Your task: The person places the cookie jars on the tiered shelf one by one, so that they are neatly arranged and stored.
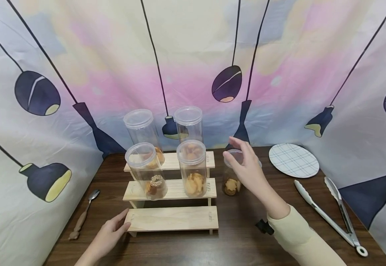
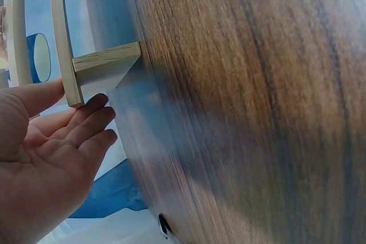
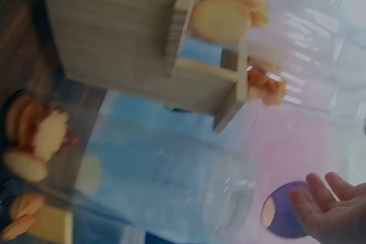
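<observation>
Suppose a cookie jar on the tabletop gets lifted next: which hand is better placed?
Probably the right hand: it holds nothing and is near the top of a clear cookie jar there. The left hand is farther off, holding the left end of the lowest wooden shelf.

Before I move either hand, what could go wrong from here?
First, the left hand grips the left end of the lowest shelf; a sharp tug might jolt the two higher shelves, where four tall jars stand. I can't tell whether the shelves are joined.

Second, the right hand is near a clear jar standing on the table but isn't holding it; a careless sweep could knock it over and jumble the cookies inside.
</observation>
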Motion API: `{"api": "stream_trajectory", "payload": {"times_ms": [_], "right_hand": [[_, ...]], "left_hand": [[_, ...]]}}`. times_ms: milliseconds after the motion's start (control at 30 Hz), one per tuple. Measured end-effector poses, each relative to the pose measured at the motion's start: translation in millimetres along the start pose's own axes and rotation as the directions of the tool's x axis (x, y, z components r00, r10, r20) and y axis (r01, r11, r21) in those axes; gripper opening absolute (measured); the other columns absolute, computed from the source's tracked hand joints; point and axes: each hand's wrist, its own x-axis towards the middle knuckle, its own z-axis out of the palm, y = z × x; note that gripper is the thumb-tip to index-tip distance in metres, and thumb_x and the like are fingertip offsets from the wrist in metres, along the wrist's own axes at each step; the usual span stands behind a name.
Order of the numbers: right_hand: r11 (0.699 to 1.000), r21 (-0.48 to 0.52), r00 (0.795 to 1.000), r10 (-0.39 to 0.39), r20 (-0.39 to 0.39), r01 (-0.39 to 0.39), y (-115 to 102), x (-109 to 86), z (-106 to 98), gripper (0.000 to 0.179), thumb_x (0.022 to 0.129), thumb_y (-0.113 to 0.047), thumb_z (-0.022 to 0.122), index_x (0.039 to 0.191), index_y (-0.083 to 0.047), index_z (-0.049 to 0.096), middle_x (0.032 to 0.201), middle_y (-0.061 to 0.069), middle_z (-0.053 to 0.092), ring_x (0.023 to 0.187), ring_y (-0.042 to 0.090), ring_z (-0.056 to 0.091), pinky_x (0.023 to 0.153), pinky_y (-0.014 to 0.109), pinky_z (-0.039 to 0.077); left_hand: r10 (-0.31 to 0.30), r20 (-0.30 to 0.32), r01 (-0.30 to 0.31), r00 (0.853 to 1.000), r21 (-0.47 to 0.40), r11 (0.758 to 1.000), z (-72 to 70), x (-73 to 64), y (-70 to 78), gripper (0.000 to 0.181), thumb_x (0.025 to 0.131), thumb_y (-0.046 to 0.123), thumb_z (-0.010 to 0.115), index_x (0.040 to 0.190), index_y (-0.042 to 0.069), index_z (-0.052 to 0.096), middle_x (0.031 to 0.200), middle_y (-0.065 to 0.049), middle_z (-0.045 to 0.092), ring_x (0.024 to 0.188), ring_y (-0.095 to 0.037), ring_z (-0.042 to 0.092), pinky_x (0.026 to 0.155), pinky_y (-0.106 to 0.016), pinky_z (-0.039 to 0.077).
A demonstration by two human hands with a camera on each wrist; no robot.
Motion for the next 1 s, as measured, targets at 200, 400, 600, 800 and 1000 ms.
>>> {"api": "stream_trajectory", "payload": {"times_ms": [200,400,600,800,1000], "right_hand": [[0.988,-0.141,0.997,0.072,0.003,-0.07,26,-6.0,-5,0.068,0.089,-0.042,0.069,0.143,-0.011,0.043,0.139,0.013,0.041,0.124,0.031,0.042,0.093,0.052,0.041],[0.983,-0.153,0.994,0.089,-0.071,-0.099,47,-10.0,-7,0.072,0.084,-0.04,0.075,0.143,-0.012,0.044,0.147,0.015,0.033,0.125,0.031,0.041,0.095,0.055,0.039],[0.976,-0.167,0.99,0.136,-0.041,-0.141,53,-11.8,-7,0.081,0.08,-0.045,0.077,0.144,-0.012,0.041,0.142,0.016,0.038,0.123,0.033,0.042,0.092,0.056,0.041],[0.958,-0.188,0.973,0.229,0.042,-0.217,61,-16.2,-3,0.095,0.076,-0.053,0.077,0.148,-0.009,0.033,0.134,0.019,0.044,0.122,0.041,0.039,0.088,0.057,0.041],[0.953,-0.185,0.965,0.253,0.062,-0.238,67,-19.0,-1,0.102,0.075,-0.052,0.078,0.151,-0.007,0.025,0.137,0.022,0.044,0.125,0.04,0.04,0.09,0.058,0.041]], "left_hand": [[-0.003,0.001,0.003,1.0,0.007,1.0,-0.3,0.6,0.2,0.057,0.1,0.018,0.055,0.14,-0.017,0.034,0.137,-0.035,0.041,0.122,-0.042,0.048,0.092,-0.043,0.047],[0.001,0.002,-0.001,1.0,0.017,1.0,-0.2,0.9,0.6,0.058,0.1,0.019,0.055,0.139,-0.018,0.034,0.137,-0.036,0.041,0.121,-0.042,0.048,0.091,-0.043,0.047],[0.003,-0.007,-0.003,1.0,0.027,1.0,0.4,-0.5,0.7,0.057,0.1,0.018,0.055,0.139,-0.017,0.035,0.136,-0.036,0.042,0.122,-0.042,0.048,0.093,-0.045,0.046],[0.005,-0.01,-0.004,1.0,0.034,0.999,0.8,0.1,-1.2,0.057,0.1,0.019,0.056,0.139,-0.016,0.035,0.136,-0.035,0.042,0.122,-0.042,0.047,0.094,-0.046,0.045],[0.008,-0.011,-0.008,1.0,0.036,0.999,0.7,0.5,-1.3,0.057,0.1,0.02,0.055,0.139,-0.017,0.035,0.137,-0.036,0.041,0.122,-0.043,0.047,0.093,-0.046,0.045]]}}
